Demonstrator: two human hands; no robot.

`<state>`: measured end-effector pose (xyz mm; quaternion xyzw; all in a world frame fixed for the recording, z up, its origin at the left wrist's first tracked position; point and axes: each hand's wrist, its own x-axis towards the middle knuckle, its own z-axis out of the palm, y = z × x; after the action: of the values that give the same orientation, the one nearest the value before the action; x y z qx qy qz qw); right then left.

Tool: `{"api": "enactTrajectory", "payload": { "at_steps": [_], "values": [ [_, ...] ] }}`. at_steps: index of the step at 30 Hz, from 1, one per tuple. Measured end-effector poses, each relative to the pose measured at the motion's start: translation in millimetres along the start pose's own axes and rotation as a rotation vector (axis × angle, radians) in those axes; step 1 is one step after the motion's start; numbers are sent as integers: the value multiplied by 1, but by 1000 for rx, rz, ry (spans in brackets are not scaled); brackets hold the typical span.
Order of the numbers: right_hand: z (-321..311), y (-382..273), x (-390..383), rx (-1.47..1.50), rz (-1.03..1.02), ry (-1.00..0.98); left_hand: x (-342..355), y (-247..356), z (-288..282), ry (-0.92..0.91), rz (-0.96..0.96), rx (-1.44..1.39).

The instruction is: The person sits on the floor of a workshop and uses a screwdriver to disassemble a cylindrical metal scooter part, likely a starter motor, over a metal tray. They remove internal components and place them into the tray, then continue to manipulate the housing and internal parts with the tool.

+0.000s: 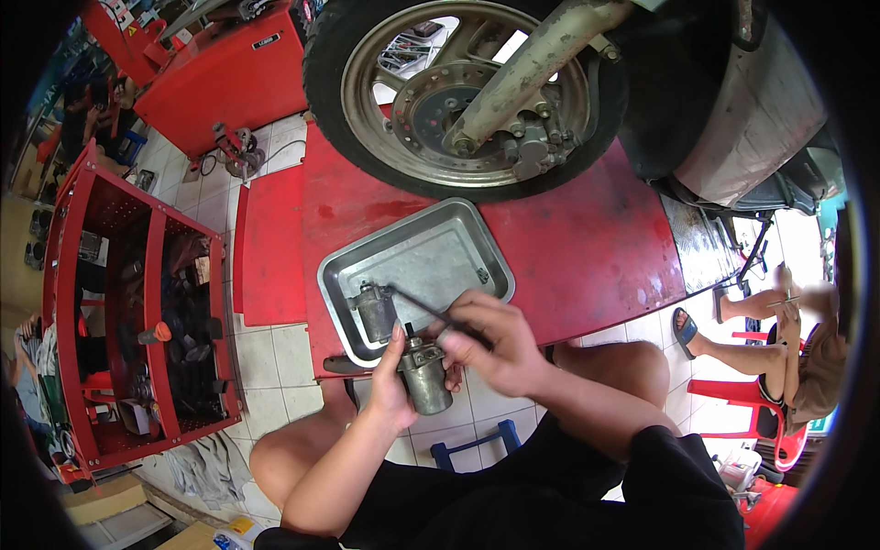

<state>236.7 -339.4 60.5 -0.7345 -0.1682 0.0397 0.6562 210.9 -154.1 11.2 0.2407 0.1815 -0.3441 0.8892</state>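
Metal cylinder [428, 389] was held near a tray [431, 261]

The left hand [392, 394] pinched it, dull grey and round-sided, between thumb and fingers. The right hand [502, 346], blurred, curled around a thin dark rod [422, 307]. A second cylinder [375, 318] rested inside the shiny, round-cornered metal tray. Farther off, a small lettered label [266, 42] marked a red cabinet [220, 82].

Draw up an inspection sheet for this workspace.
Surface: red platform, darkly smudged.
Job's things: metal cylinder, in hand; second cylinder, in metal tray; dark slender tool.
Clutter: crumpled grey cloth, lower left.
Hands: left hand holds the metal cylinder; right hand, blurred, grips the tool.
Cables: thin dark cable or hose near red cabinet.
Surroundings: motorcycle wheel beyond the tray; red rack left; seated person right.
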Motion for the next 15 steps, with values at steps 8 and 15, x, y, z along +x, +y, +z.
{"api": "enactTrajectory", "payload": {
  "at_steps": [8, 15],
  "values": [
    [-41, -29, 4, -530, -147, -56, 4, 4, -16, 93, 1, -10],
    [-31, -26, -6, 205, -202, 47, 3, 6, -9, 140, 9, -8]
  ]
}}
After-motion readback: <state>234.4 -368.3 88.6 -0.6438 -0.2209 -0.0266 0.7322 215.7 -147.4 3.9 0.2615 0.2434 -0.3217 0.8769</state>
